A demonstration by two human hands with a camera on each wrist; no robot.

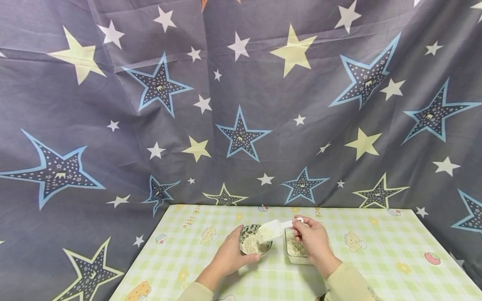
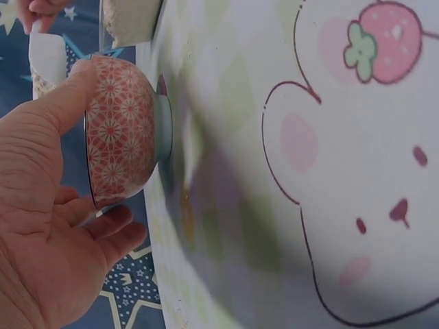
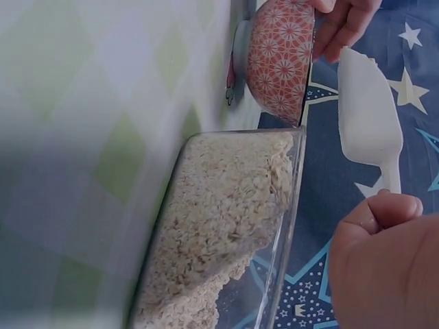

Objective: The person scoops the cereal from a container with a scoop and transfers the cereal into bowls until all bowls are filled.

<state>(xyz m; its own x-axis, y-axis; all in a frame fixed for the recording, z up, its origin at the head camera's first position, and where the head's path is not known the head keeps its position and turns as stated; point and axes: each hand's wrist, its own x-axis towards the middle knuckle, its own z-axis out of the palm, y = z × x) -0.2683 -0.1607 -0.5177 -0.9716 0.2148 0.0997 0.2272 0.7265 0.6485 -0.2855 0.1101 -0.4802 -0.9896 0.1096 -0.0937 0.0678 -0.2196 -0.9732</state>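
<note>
A bowl (image 1: 246,231), red-patterned outside (image 2: 123,130) and dark-patterned inside, holds oats (image 1: 249,246). My left hand (image 1: 229,257) grips it from the left, thumb at the near side of the rim and fingers spread round the far side. My right hand (image 1: 314,242) pinches the end of the handle of a white scoop (image 1: 276,227). The scoop tilts leftward over the bowl, its mouth above the oats, with some oats in it. Beneath my right hand is a clear rectangular container (image 1: 300,260) of oats (image 3: 219,199), partly hidden in the head view.
A green checked tablecloth (image 1: 380,271) with cartoon prints covers the table. Behind it hangs a dark curtain (image 1: 256,92) with stars. The container stands just right of the bowl, a narrow gap between them.
</note>
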